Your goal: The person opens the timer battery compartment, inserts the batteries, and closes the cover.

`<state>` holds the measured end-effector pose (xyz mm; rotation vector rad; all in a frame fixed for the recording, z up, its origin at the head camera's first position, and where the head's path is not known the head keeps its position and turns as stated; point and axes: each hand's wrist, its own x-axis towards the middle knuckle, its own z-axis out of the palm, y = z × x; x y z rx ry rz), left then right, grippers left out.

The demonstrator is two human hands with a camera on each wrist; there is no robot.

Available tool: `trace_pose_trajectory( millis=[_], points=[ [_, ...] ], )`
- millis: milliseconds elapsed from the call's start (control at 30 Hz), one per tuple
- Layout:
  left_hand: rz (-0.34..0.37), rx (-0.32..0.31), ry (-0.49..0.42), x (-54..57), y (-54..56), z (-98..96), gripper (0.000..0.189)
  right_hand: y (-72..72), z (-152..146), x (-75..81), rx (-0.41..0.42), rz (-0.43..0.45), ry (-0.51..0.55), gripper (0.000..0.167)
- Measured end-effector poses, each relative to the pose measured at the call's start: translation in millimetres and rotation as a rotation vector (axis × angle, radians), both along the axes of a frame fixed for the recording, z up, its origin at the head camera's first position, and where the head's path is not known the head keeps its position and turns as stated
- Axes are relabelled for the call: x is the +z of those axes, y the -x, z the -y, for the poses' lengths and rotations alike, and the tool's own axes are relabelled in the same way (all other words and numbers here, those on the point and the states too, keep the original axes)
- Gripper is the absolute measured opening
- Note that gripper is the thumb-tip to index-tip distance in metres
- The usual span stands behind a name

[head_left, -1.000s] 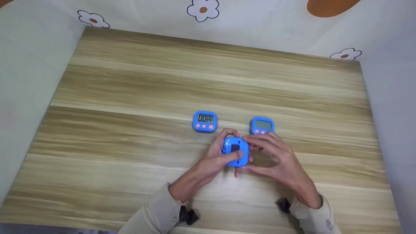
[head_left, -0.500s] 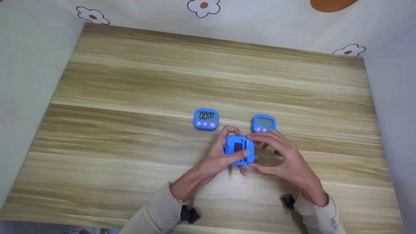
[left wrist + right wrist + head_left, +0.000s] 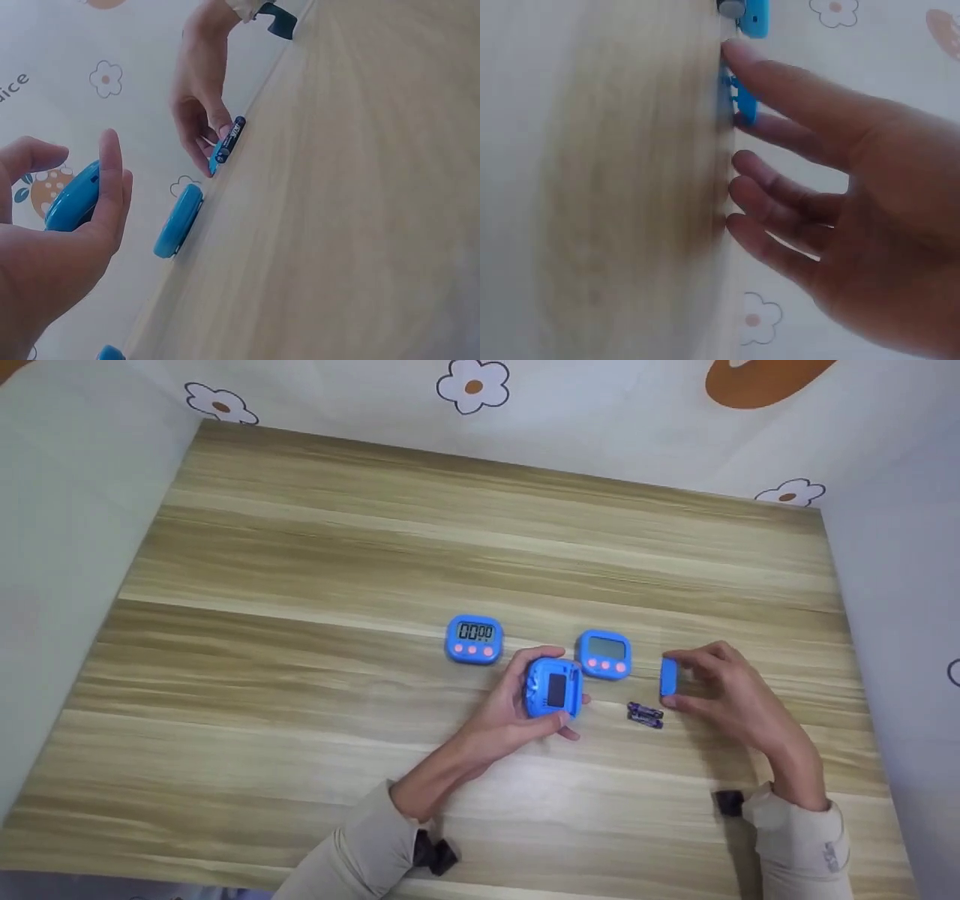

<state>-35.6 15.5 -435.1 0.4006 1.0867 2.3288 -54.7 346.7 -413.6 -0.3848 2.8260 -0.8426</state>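
My left hand [image 3: 504,712] grips a blue digital timer [image 3: 537,706] with its back turned up, and the uncovered battery compartment shows along the right side. Low over the table, my right hand [image 3: 731,690] pinches a small blue battery cover [image 3: 668,678] between thumb and fingertips. Just left of that cover lie a few small dark batteries [image 3: 646,715], side by side on the wood. In the right wrist view the cover [image 3: 746,103] sits between thumb and index finger, small tabs along its edge.
Another blue timer [image 3: 474,640] reading 00:00 lies face up left of centre. A third timer [image 3: 604,655] with a blank screen lies between my hands, beyond the batteries. The wood-grain table [image 3: 300,660] meets a flower-patterned backdrop [image 3: 600,420] at its far edge.
The battery cover has come off the held timer, and my right hand has carried it right, down near the table. The batteries and blank timer are now fully in sight.
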Motion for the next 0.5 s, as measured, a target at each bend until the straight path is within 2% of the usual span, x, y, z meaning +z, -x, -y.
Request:
trace_pose_trajectory(
  millis=[67,133,267,367,500],
  points=[
    [-0.006,-0.001,-0.002,-1.1,-0.4,0.5,0.072,-2.4,1.4,0.8,-0.014,-0.017,-0.015,0.060],
    [-0.007,0.001,-0.003,-1.6,-0.6,1.0,0.071,-7.2,7.7,2.8,-0.012,-0.073,-0.028,0.054],
    [0.000,0.005,0.002,-0.5,-0.2,2.1,0.070,-13.5,26.5,5.4,0.082,-0.186,-0.072,0.029],
    [0.005,0.005,0.007,1.4,0.5,2.5,0.069,-12.2,36.4,5.0,0.162,-0.194,-0.128,0.023],
    [0.009,0.000,0.006,1.9,0.5,1.8,0.069,-8.1,40.6,3.0,0.179,-0.204,-0.192,0.020]
  ],
)
